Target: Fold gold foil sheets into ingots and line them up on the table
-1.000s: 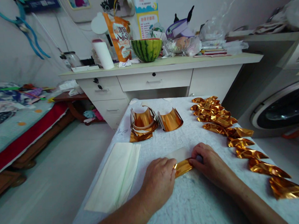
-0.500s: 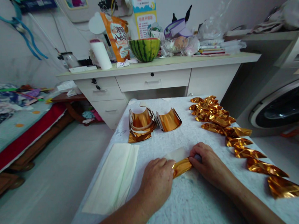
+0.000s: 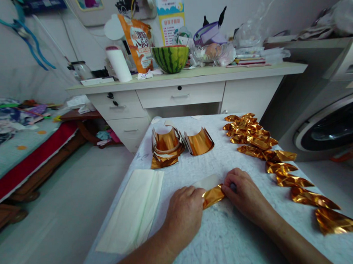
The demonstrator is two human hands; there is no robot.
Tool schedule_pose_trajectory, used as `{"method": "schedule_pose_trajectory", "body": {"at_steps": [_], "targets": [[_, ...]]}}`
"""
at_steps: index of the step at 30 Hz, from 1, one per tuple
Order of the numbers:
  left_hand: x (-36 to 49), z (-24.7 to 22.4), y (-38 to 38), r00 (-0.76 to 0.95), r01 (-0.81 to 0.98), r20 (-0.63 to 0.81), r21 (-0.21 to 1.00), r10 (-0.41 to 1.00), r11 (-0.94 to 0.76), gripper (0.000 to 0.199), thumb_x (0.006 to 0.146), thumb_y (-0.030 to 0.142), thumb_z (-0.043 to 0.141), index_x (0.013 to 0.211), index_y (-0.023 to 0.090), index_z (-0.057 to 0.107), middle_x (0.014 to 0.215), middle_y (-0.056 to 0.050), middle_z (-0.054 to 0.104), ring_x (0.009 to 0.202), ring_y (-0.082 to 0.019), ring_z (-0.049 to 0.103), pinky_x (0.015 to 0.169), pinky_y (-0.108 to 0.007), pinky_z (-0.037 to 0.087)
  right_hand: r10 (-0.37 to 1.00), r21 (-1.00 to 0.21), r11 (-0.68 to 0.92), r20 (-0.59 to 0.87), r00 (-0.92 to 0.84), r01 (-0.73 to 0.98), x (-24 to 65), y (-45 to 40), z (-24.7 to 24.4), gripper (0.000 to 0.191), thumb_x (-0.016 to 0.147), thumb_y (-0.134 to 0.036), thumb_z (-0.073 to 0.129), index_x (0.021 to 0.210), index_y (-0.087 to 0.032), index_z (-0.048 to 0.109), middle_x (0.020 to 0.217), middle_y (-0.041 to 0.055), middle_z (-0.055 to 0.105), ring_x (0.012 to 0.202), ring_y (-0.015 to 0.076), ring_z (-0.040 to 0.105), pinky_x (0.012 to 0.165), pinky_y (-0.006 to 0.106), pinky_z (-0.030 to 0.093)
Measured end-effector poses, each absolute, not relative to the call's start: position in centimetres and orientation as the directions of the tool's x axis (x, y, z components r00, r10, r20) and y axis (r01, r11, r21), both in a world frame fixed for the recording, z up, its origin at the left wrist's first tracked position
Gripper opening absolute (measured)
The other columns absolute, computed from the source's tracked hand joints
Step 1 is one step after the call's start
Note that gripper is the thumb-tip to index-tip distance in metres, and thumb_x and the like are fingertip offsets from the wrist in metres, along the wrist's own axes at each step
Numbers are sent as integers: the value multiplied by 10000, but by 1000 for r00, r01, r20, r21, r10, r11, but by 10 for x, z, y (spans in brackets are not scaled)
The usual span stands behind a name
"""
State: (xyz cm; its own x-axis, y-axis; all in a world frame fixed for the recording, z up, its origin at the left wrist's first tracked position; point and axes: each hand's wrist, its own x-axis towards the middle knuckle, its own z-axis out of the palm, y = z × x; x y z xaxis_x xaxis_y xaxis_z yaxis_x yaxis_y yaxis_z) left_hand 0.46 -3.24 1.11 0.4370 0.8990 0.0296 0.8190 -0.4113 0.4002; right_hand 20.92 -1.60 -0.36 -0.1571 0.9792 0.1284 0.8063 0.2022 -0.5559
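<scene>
A narrow gold foil roll [image 3: 213, 196] is stretched between my two hands, low over the cloth-covered table [image 3: 231, 240]. My left hand [image 3: 185, 209] is closed on its left end, and my right hand [image 3: 241, 189] pinches the right end. A pale translucent sheet [image 3: 208, 182] lies just behind the roll, partly hidden by it. Curved gold foil sheets [image 3: 167, 144] are stacked farther back, with another curved foil piece [image 3: 200, 141] beside them. To the left lies white paper [image 3: 132, 210].
Several twisted gold foil pieces [image 3: 313, 197] run along the table's right side. Beyond the table stands a white desk [image 3: 179, 79] with a watermelon half [image 3: 171, 59]. A washing machine [image 3: 333, 110] is at the right, a bed [image 3: 22, 157] at the left.
The foil roll has turned slightly between my fingers and shows a smoother, flatter face. Both hands have shifted very slightly left and keep their hold.
</scene>
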Motion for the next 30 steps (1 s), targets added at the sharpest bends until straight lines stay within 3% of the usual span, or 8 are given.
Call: {"method": "schedule_pose_trajectory", "body": {"at_steps": [20,30], "targets": [[5,7,-34,423,850,20,337,906,-405,210,915,129,461,994,225,630,894,-32,659,871,-218,600,814,-351,444,985,-532,152,148,-85,833,203,-16,-4,136,776,-161,621,654,-204,582,827,61,577,818,226,524,754,357,415],[3,9,-29,384,832,4,433,923,-348,194,927,163,452,942,227,634,877,-21,663,870,-192,610,796,-295,449,983,-512,160,159,-90,844,203,-15,-6,168,814,-165,572,650,-201,569,815,65,575,802,223,519,756,359,403]]}}
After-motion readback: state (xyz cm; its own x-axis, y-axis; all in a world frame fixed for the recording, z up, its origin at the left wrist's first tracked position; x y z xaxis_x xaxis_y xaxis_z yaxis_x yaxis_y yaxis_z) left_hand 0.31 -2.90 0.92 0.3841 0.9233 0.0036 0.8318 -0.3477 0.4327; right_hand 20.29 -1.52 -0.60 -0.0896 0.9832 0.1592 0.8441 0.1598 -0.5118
